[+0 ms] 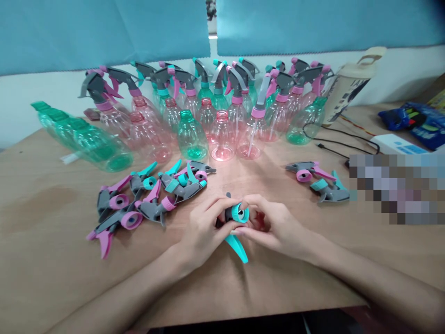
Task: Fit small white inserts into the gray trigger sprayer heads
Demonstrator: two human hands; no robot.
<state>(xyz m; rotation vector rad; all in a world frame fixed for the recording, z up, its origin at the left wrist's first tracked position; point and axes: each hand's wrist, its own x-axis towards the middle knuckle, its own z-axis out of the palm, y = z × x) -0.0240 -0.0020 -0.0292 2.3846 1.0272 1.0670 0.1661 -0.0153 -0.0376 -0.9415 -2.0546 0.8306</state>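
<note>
A grey trigger spray head with a teal collar and teal lever (238, 249) is between my two hands, above the front middle of the table. My left hand (201, 229) is closed around its grey body, and the collar's open end faces me. The thumb and fingers of my right hand (283, 227) pinch the collar's right side. A small red patch shows behind the right fingers; I cannot make out what it is. Left of my hands lies a pile of loose pink and teal spray heads (153, 211). Two more spray heads (328, 189) lie to the right.
Clear pink bottles (222, 139) and green bottles (193, 137) stand in rows at the back, several with spray heads on. At far left, green bottles (100, 148) stand in a line. A cream tumbler (351, 88), black cable (347, 148) and blue packet (413, 120) are on the right.
</note>
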